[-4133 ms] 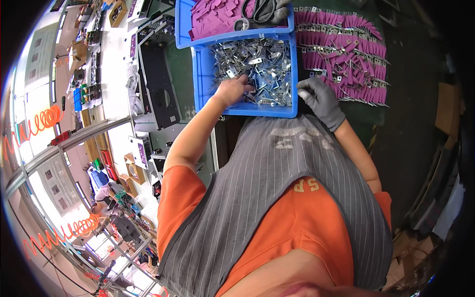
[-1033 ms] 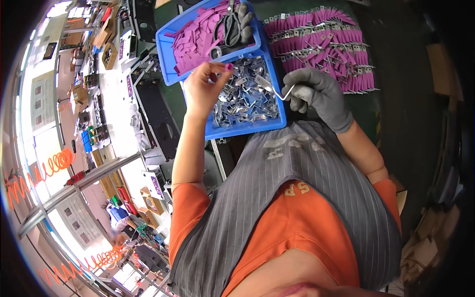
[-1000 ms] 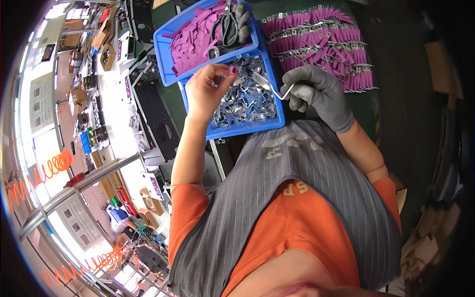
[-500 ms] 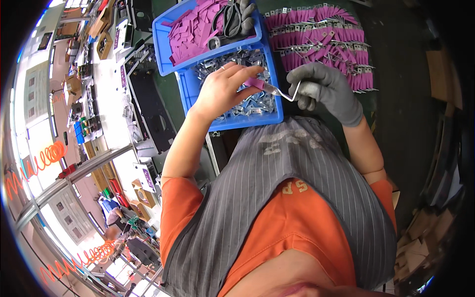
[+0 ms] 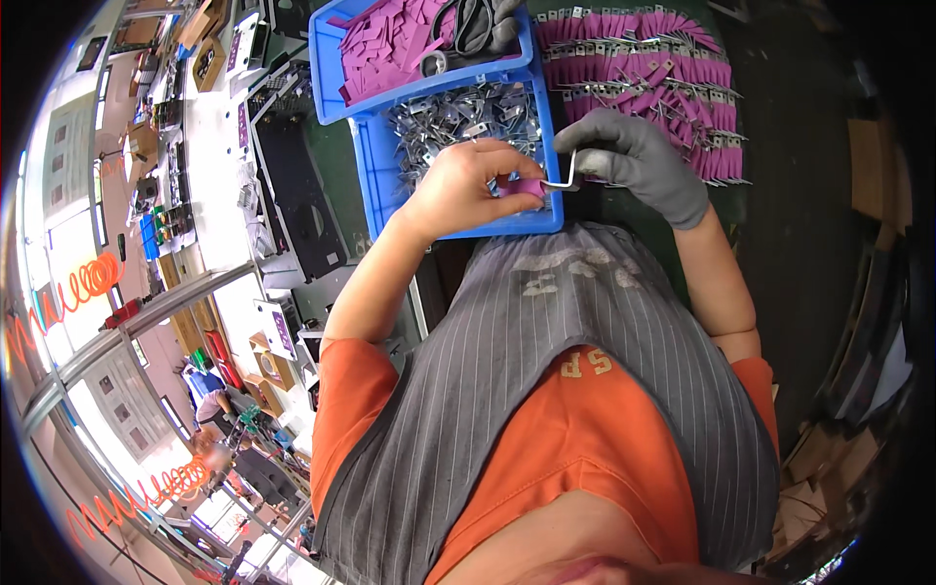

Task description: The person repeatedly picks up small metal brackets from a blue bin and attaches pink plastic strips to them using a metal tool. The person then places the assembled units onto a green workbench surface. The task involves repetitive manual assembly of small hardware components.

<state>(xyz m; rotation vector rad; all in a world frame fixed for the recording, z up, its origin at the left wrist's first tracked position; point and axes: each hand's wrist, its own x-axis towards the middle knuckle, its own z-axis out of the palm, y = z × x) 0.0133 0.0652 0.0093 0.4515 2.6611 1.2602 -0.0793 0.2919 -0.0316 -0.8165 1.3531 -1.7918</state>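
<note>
Your bare left hand [image 5: 466,185] pinches a purple tag [image 5: 529,186] over the blue bin [image 5: 375,166] of metal clips. Your gloved right hand [image 5: 632,161] grips a bent metal clip [image 5: 563,177] touching that tag

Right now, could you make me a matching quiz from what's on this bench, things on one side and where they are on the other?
Things:
1. scissors
2. metal brackets
3. bent metal part
4. purple sleeve

Places:
A. pinched in the bare left hand
B. on the purple strips in the far bin
C. held by the gloved right hand
D. loose in the near bin

Pairs: 1-B, 2-D, 3-C, 4-A
</note>
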